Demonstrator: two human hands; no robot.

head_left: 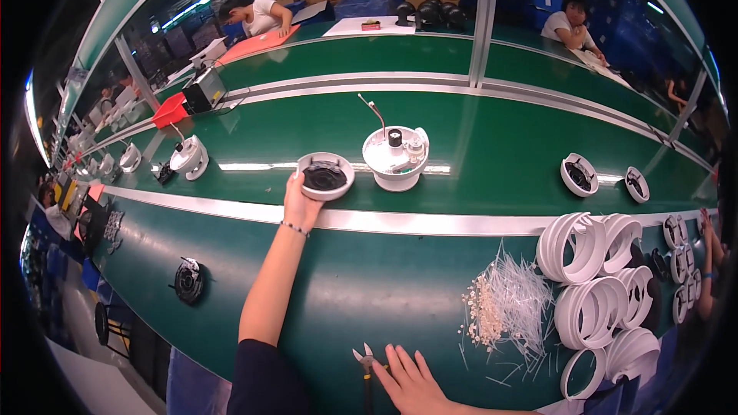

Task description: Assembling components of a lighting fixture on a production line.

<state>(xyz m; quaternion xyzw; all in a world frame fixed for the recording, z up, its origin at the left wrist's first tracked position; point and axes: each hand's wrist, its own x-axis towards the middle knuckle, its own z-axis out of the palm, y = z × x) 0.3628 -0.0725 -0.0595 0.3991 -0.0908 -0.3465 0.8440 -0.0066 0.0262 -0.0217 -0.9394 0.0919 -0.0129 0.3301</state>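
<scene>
My left hand (302, 206) reaches forward and grips the near left side of a white round housing (347, 181), which has a black part (324, 177) inside it. The housing is at the near edge of the far green surface. Just right of it stands a white round base (396, 178) with a black cylinder, a small board and a cable sticking up. On the near table my right hand (415, 386) lies with fingers spread, holding nothing. Right beside its fingers is a pair of cutters (367, 365), jaws apart; whether the hand touches them I cannot tell.
White cable ties (519, 303) and small beige pieces (484, 311) lie in a heap at right, beside stacked white rings (592, 311). A black round part (188, 280) sits at left. Two more housings (579, 175) stand far right. Other people work across and beside the line.
</scene>
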